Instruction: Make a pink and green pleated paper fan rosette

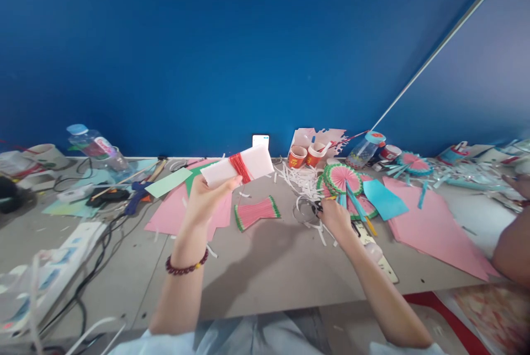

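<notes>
My left hand [206, 196] is raised above the table and is closed on a folded white paper strip [238, 165] with red thread wound round its middle. My right hand [334, 217] rests on the table further right, its fingers closed over black-handled scissors [319, 207] among white paper shreds [302, 178]. Between the hands lies a pleated pink paper fan with green edges [257, 213]. Just beyond my right hand sit round pink-and-green pleated fans [342, 176] with blue strips.
Pink paper sheets [430, 228], a blue sheet [383, 199], two red paper cups [305, 155], a plastic jar [366, 148], a water bottle [96, 147], a power strip with cables [62, 258], and another person's arm [513, 244] at the right edge. Blue partition walls behind.
</notes>
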Action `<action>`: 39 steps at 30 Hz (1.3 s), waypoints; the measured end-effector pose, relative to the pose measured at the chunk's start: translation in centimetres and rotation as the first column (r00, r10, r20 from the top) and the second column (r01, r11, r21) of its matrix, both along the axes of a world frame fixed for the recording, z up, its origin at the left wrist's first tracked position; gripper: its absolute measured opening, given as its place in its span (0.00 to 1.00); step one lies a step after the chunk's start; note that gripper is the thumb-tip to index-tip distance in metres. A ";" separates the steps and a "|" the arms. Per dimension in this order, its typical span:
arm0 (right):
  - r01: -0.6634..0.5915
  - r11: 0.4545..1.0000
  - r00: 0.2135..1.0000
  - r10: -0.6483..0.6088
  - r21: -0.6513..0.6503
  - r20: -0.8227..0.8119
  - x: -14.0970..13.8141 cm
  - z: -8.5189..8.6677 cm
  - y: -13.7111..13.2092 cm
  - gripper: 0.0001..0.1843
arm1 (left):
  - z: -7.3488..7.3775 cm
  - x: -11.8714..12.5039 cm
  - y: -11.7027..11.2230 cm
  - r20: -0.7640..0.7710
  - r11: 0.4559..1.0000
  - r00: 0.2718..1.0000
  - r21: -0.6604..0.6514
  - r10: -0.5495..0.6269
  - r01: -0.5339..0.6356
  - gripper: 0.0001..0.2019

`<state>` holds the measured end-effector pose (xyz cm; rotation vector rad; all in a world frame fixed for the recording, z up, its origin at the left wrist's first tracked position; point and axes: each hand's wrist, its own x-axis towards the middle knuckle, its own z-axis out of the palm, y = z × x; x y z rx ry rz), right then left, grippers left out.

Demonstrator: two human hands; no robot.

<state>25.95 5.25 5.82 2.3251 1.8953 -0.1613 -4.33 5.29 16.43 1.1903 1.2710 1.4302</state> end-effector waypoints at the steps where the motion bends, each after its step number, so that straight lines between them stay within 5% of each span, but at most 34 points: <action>1: 0.013 1.000 1.000 -0.013 0.002 -0.015 0.2 -0.1 0.1 0.11 | -0.2 -0.1 0.1 -0.005 1.000 1.000 -0.007 -0.010 0.010 0.16; 8: 0.046 0.988 0.975 -0.012 0.147 -0.222 1.8 -0.1 1.4 0.13 | 0.6 -2.0 0.9 -0.004 0.998 0.999 0.035 -0.053 0.053 0.16; 14: 0.112 0.943 0.994 -0.100 0.313 -0.052 1.8 1.0 1.7 0.22 | 1.1 -2.4 1.1 0.034 0.999 0.999 0.028 0.020 -0.021 0.16; 20: -0.036 0.991 0.991 0.019 0.128 0.132 2.2 2.9 1.7 0.19 | 1.0 -2.3 1.5 0.015 0.997 0.999 0.061 -0.039 0.038 0.15; 24: 0.047 0.976 0.998 -0.052 0.211 0.019 2.4 4.8 1.4 0.21 | 0.6 -2.1 1.8 0.008 0.997 1.000 0.070 -0.024 0.023 0.14; 30: -0.311 0.949 0.873 0.306 0.050 -0.380 -0.2 7.3 0.3 0.15 | 0.8 -1.6 1.7 0.040 0.995 0.997 0.077 -0.058 0.055 0.17; 39: -0.404 0.895 0.793 0.445 0.187 -0.417 -7.3 10.6 0.8 0.17 | 1.0 -1.6 1.4 0.049 0.998 0.997 0.036 -0.051 0.050 0.21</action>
